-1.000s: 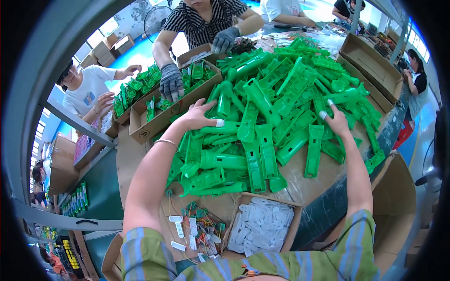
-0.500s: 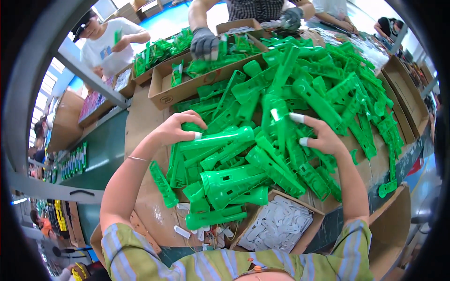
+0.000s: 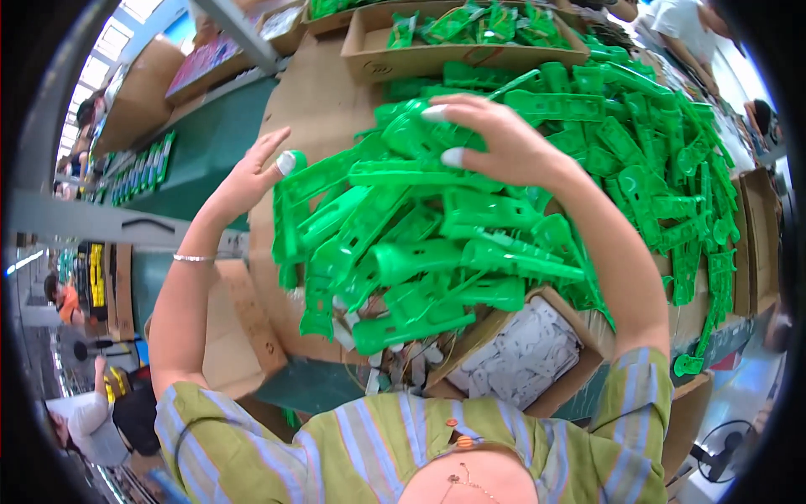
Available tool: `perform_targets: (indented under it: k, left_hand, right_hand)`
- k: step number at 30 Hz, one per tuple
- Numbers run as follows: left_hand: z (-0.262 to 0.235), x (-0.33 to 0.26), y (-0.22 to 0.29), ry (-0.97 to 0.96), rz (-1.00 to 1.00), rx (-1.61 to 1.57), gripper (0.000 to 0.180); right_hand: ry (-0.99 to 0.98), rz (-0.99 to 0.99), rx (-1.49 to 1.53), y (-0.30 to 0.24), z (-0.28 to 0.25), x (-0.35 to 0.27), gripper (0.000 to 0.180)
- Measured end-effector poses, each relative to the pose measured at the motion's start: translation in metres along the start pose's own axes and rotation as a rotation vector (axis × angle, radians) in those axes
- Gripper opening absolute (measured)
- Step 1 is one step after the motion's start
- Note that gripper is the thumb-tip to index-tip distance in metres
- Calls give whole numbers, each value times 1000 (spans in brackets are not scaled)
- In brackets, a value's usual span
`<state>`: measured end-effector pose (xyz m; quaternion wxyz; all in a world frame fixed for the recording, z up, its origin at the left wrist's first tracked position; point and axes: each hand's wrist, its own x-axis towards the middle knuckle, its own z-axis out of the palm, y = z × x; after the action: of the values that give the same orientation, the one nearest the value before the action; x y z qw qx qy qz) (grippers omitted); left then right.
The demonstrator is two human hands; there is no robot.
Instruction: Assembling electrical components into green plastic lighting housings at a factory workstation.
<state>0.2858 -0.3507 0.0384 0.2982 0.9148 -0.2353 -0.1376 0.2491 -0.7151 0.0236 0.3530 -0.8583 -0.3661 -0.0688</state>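
Observation:
A heap of long green plastic housing shells (image 3: 420, 260), some with a flared round end, lies in front of me. At its left edge is my left hand (image 3: 254, 172), fingers stretched out and apart, the white-capped thumb against the end of a green shell (image 3: 323, 175). My right hand (image 3: 499, 139) reaches over the heap's far side, its white-capped index finger and thumb spread. The index fingertip is at the flared end of a green shell (image 3: 407, 133); whether it presses on it I cannot tell. Neither hand is closed round a piece.
Beyond the heap stands a cardboard box (image 3: 470, 63) of green assemblies. A carton of small white parts (image 3: 520, 353) is close to my body, with wires and white pieces (image 3: 395, 357) beside it. More green shells (image 3: 655, 160) spread right. An open carton (image 3: 239, 328) is at lower left.
My view has shifted, so the far box sits higher. Both hands have moved from the heap's middle, the left one to its left edge. The shells between them lie differently, more jumbled.

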Motion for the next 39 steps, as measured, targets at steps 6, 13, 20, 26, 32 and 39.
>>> perform_targets:
  k: [6, 13, 20, 26, 32, 39]
  left_hand:
    - [31, -110, 91, -103, 260, 480, 89]
    - [95, -203, 106, 0, 286, 250, 77]
    - [176, -231, 91, 84, 484, 174, 64]
    - [169, -185, 64, 323, 422, 56, 56]
    - [172, -155, 21, 639, 165, -170, 49]
    - [208, -144, 33, 301, 97, 130, 75]
  right_hand:
    - [-460, 54, -382, -125, 22, -55, 94]
    - [-1, 16, -646, -80, 59, -34, 65]
    - [334, 234, -637, -107, 71, -7, 49]
    - [-224, 179, -358, -179, 115, -74, 56]
    - [-129, 413, -115, -144, 125, -74, 48]
    - [123, 522, -185, -119, 105, -73, 26]
